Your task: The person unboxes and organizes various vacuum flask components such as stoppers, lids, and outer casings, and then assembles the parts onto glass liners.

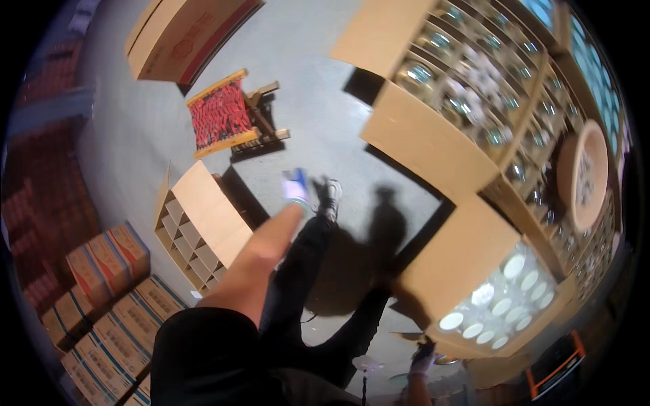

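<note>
My left hand (296, 188), in a white and blue glove, hangs over the grey floor beside my shoe. Its fingers look apart and nothing shows in them. Low in the picture, my right hand (423, 358) wears a glove with dark fingers. It is at the near corner of a cardboard box (457, 260) of upright clear glass vessels (501, 308) with pale round ends. Shadow hides its fingers, so I cannot tell whether they grip the box. A shiny golden round thing (445, 359) lies next to that hand.
A divided carton (203, 210) stands open at left, below a folding stool (220, 116) with a red woven seat. Stacked cartons (108, 264) fill the lower left. At right, large boxes (433, 135) hold glass jars; a tan round basin (567, 176) sits on them. Another carton (186, 40) stands far left.
</note>
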Demonstrator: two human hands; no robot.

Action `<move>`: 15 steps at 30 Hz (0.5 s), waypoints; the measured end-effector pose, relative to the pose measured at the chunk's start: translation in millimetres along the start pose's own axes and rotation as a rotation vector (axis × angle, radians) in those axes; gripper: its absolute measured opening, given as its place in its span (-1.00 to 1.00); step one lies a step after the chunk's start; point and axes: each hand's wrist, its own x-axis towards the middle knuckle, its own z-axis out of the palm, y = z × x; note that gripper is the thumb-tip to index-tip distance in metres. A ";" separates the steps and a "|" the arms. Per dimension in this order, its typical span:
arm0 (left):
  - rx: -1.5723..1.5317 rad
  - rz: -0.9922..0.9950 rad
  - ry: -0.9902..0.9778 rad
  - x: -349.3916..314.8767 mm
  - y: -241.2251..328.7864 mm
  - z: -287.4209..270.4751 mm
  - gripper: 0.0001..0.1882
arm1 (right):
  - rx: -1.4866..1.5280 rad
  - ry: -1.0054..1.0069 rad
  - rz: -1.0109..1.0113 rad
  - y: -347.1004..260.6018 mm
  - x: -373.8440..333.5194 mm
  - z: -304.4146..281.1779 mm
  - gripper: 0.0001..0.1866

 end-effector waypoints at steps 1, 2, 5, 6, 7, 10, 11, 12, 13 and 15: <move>-0.052 -0.201 0.214 53.4 -23.3 -47.7 -0.45 | -0.131 -0.047 0.070 -4.1 -7.3 32.8 -0.54; -0.168 -0.418 0.328 101.1 -39.0 -90.3 -0.41 | -0.259 -0.081 0.135 -3.8 -22.8 68.2 -0.55; -0.795 -0.637 0.141 204.7 -62.9 -169.1 -0.36 | -0.589 -0.316 0.121 -40.4 -33.5 222.9 -0.55; -1.010 -0.608 0.048 230.3 -65.0 -181.8 -0.37 | -0.564 -0.362 0.131 -55.4 -34.8 274.1 -0.58; -1.190 -0.492 -0.049 254.9 -78.8 -189.9 -0.40 | -0.674 -0.401 0.113 -74.4 -34.1 318.8 -0.57; -1.419 -0.517 0.150 273.1 -53.7 -142.4 -0.45 | -0.727 -0.270 0.153 -94.1 -41.3 371.2 -0.50; -1.533 -0.597 0.181 280.0 -41.0 -133.1 -0.51 | -0.695 -0.221 0.185 -98.5 -40.3 384.0 -0.47; -1.643 -0.683 0.210 287.2 -28.7 -122.2 -0.56 | -0.717 -0.214 0.219 -103.6 -45.4 391.5 -0.45; -1.738 -0.734 0.260 285.7 9.2 -102.1 -0.58 | -0.733 -0.189 0.246 -106.1 -52.0 386.4 -0.42; -1.922 -0.719 0.179 308.0 49.6 -82.8 -0.62 | -0.735 -0.201 0.200 -106.5 -54.7 362.2 -0.37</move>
